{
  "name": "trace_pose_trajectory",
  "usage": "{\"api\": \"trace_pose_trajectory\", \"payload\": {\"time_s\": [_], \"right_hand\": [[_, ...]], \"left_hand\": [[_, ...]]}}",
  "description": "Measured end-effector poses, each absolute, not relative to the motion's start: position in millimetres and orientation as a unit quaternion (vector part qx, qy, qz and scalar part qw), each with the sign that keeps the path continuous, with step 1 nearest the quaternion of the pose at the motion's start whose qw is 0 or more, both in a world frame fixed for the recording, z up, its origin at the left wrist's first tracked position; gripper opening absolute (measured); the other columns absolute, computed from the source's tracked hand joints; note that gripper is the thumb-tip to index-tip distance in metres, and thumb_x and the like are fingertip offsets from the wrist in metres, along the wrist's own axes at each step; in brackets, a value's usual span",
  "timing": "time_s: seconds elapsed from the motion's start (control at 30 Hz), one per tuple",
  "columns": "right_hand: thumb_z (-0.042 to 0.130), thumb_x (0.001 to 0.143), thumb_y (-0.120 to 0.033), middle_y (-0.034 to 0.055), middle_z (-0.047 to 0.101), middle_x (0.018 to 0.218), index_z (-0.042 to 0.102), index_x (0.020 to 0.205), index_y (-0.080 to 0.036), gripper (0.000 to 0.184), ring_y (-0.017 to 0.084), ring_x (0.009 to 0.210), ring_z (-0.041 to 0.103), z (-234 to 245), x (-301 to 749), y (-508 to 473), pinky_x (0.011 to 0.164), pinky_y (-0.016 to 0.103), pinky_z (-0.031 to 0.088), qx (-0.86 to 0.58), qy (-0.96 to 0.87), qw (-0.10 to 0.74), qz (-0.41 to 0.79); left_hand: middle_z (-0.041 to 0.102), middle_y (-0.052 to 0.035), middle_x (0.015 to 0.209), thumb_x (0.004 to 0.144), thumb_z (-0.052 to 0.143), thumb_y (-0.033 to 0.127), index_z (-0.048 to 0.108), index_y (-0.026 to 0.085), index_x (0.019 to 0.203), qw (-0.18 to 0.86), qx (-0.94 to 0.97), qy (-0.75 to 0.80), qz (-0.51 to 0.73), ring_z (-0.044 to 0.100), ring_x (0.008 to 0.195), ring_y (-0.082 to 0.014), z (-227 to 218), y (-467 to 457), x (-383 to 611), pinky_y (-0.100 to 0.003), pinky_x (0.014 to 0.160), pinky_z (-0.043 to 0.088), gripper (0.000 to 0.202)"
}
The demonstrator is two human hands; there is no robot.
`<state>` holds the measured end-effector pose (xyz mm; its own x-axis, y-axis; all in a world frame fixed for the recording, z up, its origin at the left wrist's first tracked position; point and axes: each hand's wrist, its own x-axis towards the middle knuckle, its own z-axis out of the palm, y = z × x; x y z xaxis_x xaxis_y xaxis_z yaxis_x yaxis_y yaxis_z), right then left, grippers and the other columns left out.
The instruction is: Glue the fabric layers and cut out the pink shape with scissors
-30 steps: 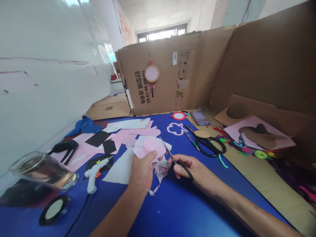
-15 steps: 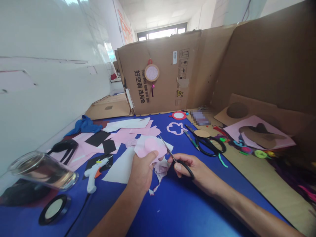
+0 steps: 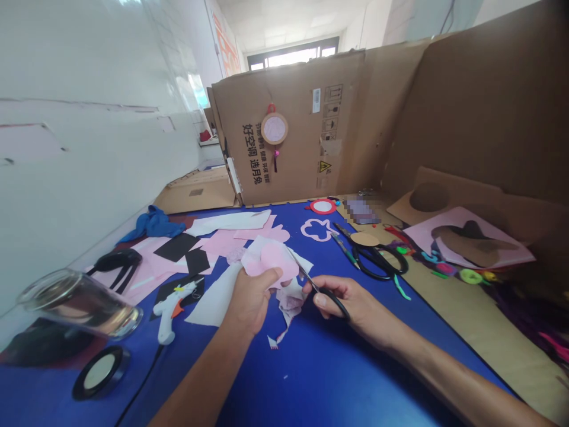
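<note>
A piece of pink paper (image 3: 276, 259) with a rounded shape is pinched in my left hand (image 3: 253, 296), thumb on top. My right hand (image 3: 335, 299) grips a pair of small scissors (image 3: 335, 303) by the dark handles. Their blades point up and left against the paper's right edge; part of the blades is hidden by it. Below the paper lie crumpled scraps (image 3: 291, 299) on the blue table. Under my left hand's side rests a white sheet (image 3: 213, 302).
At left are a hot glue gun (image 3: 166, 317), a glass of liquid (image 3: 84, 302) and a round black-rimmed object (image 3: 100, 373). Larger black scissors (image 3: 377, 261) and a pink flower-shaped outline (image 3: 316, 230) lie on the right. Cardboard walls (image 3: 293, 118) stand behind.
My left hand and the pink paper have tilted and shifted slightly up and left. More of the scissors' blades is now covered by the paper. My right hand stays almost in place.
</note>
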<state>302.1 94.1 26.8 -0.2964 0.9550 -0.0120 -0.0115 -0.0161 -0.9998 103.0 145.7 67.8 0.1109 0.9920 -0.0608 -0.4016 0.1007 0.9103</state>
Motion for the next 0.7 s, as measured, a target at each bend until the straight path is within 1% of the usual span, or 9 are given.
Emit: {"api": "trace_pose_trajectory", "payload": {"time_s": [0.17,0.37,0.5,0.7], "right_hand": [[0.08,0.087,-0.07,-0.0018,0.056,0.077,0.077,0.107,-0.019,0.055,0.014,0.069,0.042,29,302,93,0.063,0.028,0.03,-0.419,-0.565,0.412,0.58],[0.081,0.084,-0.073,-0.0025,0.054,0.074,0.077,0.108,-0.019,0.058,0.014,0.067,0.041,27,304,94,0.06,0.028,0.029,-0.43,-0.569,0.401,0.575],[0.081,0.083,-0.074,-0.0026,0.054,0.073,0.077,0.108,-0.02,0.059,0.014,0.067,0.04,29,304,94,0.06,0.027,0.029,-0.436,-0.57,0.393,0.575],[0.08,0.083,-0.075,-0.0023,0.053,0.073,0.077,0.11,-0.022,0.06,0.015,0.069,0.041,29,306,94,0.061,0.028,0.031,-0.441,-0.576,0.377,0.576]], "left_hand": [[0.074,-0.0025,0.08,0.059,0.088,0.015,0.077,0.014,0.095,0.634,0.406,0.383,0.535,0.065,0.068,-0.0177,70,149,98,-0.031,0.064,0.055,0.037],[0.074,-0.0038,0.079,0.059,0.089,0.017,0.075,0.014,0.087,0.64,0.428,0.379,0.513,0.065,0.068,-0.0183,70,154,91,-0.032,0.065,0.055,0.032],[0.074,-0.0042,0.08,0.06,0.089,0.016,0.076,0.014,0.09,0.644,0.44,0.367,0.506,0.066,0.07,-0.0199,70,156,89,-0.032,0.065,0.054,0.033],[0.073,-0.0042,0.081,0.063,0.087,0.015,0.076,0.015,0.09,0.653,0.453,0.356,0.492,0.066,0.072,-0.0202,68,157,85,-0.033,0.065,0.053,0.029]]}}
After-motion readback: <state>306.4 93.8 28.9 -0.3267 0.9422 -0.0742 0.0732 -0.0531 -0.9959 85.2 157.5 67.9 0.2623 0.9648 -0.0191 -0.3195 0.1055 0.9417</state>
